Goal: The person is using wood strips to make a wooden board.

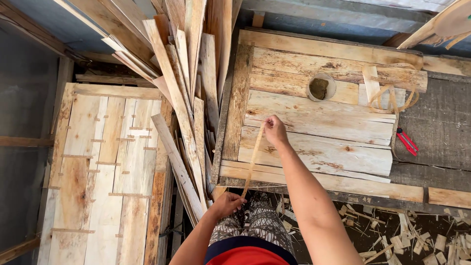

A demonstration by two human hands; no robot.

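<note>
The person stretches a thin wooden strip point(252, 159) taut between both hands, likely to straighten or check it. The right hand point(275, 131) pinches its far end over the rough plank workbench point(319, 147); the left hand point(226, 203) is closed around the near end, just off the workbench's front edge. The strip is pale, flat and flexible. On the workbench sit a round tin point(321, 88) and coiled strips point(390, 95), with red-handled cutters point(406, 142) beside it. Splintery boards point(181, 88) lean left of it.

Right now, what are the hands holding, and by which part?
A thin wooden strip, held at both ends: the right hand pinches its far end, the left hand grips its near end.
</note>
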